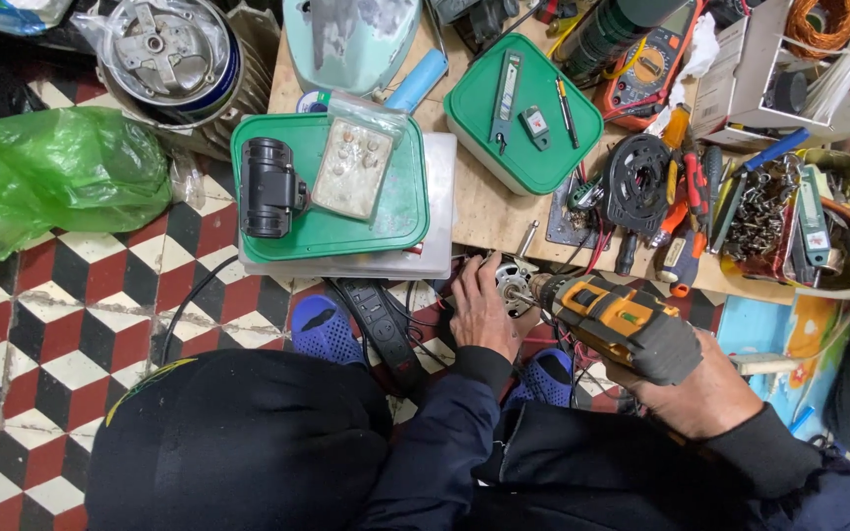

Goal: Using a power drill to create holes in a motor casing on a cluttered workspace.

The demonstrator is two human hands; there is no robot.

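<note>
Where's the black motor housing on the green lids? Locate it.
In the head view, the black motor housing lies at left of centre on the left green lid, touching a clear bag of small parts, far from both hands.

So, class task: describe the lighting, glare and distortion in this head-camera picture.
Head view: even, soft light with weak shadows; mild glare on the plastic-wrapped metal part; wide-angle bending at the edges curves the floor tiles; the left hand and the drill in the right hand look sharp.
</note>
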